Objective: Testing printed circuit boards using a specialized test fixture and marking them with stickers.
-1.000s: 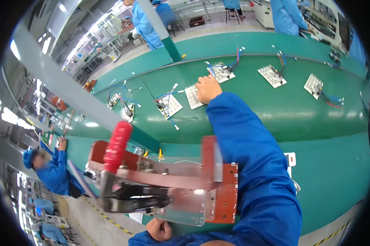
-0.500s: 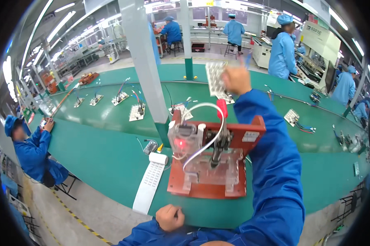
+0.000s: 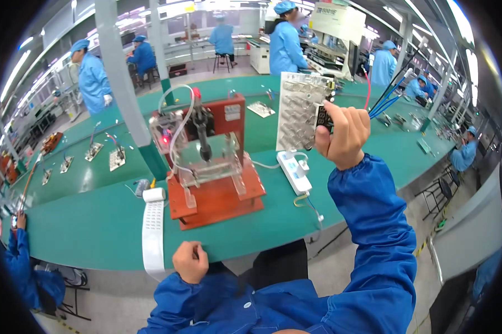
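Observation:
My right hand (image 3: 345, 133) is raised to the right of the fixture, pinching a circuit board (image 3: 298, 114) by its right edge. The board is held upright, its pale face with rows of rounded bumps showing. A small black digit display sits by my fingers, and red, black and blue wires trail off to the right. My left hand (image 3: 191, 261) is curled at the table's front edge, with nothing visible in it. Ahead of it stands a red-brown fixture (image 3: 220, 214) with a clear plastic bed, a metal toggle clamp (image 3: 202, 133) and a lit red light.
A roll of printed white labels (image 3: 153, 222) hangs over the front edge. A white power strip (image 3: 294, 172) with plugged-in cords lies right of the fixture. Several wired boards (image 3: 117, 159) lie on the green surface behind. A grey post (image 3: 123, 83) rises left of the fixture. Co-workers surround the benches.
My view has swung to the right. My right hand has drawn the board back from beyond the fixture, and its display and wires now show. The left hand stays curled by the edge.

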Demonstrator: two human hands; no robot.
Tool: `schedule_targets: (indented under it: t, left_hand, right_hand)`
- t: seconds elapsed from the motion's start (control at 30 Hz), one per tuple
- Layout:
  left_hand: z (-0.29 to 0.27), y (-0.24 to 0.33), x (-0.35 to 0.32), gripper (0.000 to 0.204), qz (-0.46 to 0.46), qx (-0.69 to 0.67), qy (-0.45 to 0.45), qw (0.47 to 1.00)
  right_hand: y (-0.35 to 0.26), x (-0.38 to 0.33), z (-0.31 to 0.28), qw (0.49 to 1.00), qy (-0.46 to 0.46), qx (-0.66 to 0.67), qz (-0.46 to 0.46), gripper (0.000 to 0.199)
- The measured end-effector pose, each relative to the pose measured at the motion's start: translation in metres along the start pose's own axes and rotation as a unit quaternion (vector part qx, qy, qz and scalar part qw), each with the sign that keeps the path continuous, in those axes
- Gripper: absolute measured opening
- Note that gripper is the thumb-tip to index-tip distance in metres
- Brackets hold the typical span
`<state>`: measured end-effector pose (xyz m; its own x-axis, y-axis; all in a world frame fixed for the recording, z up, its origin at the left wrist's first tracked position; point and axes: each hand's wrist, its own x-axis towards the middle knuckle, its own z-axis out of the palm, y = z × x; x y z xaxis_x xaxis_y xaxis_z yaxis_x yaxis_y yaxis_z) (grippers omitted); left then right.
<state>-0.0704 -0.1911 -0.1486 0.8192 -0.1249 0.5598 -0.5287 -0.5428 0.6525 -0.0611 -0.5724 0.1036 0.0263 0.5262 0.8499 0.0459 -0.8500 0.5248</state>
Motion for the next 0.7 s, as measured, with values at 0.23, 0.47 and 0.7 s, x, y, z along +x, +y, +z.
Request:
schedule_targets:
  t: [0.23,0.47,0.7]
  left_hand:
    - [-0.015,0.072,0.028,0.075,0.378,0.021,0.063,0.924]
    - [-0.046,0.107,0.023,0.084,0.496,0.22,-0.04,0.839]
    - [-0.06,0.117,0.037,0.064,0.52,0.274,-0.183,0.788]
  right_hand:
    - [-0.086,0.041,-0.08,0.804,-0.366,0.3,0.36,0.025]
    - [-0.093,-0.002,-0.073,0.268,-0.567,0.649,0.43,0.03]
    - [-0.128,-0.017,-0.058,0.203,-0.635,0.669,0.33,0.022]
